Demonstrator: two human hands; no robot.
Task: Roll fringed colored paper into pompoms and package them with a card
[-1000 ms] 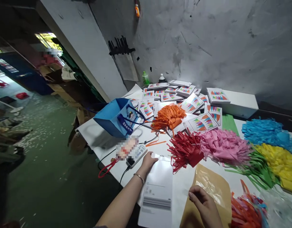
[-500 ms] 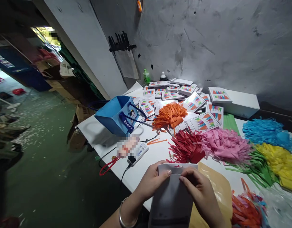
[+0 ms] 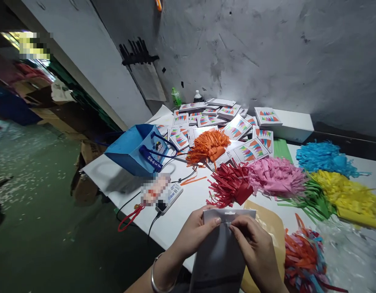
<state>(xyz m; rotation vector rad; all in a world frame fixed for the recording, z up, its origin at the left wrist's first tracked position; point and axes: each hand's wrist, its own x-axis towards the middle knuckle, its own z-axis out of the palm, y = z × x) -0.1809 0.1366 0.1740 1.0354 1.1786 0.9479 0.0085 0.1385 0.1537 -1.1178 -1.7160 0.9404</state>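
Observation:
A flat grey-white package (image 3: 220, 256) with a hang slot at its top edge stands upright at the lower middle. My left hand (image 3: 195, 232) grips its upper left part, thumb on the face near the slot. On the other side, my right hand (image 3: 255, 240) pinches at the upper right of the package, just below the slot; whatever is between those fingertips is too small to name. Beyond my hands lie a red paper fringe bundle (image 3: 230, 183) and a pink one (image 3: 276, 175). A tan padded envelope (image 3: 278, 232) lies partly behind my right hand.
Printed packs (image 3: 236, 127) are heaped near the wall, with an orange bundle (image 3: 210, 146) in front. A blue bag (image 3: 129, 150) and a white power bank (image 3: 171, 198) with cables are on the left. Blue (image 3: 325, 156) and yellow bundles (image 3: 346, 195) lie right, near clear plastic (image 3: 352, 248).
The view has swung right, so the table's contents appear shifted left. Both hands keep hold of the package, and my right fingertips have moved slightly left along it.

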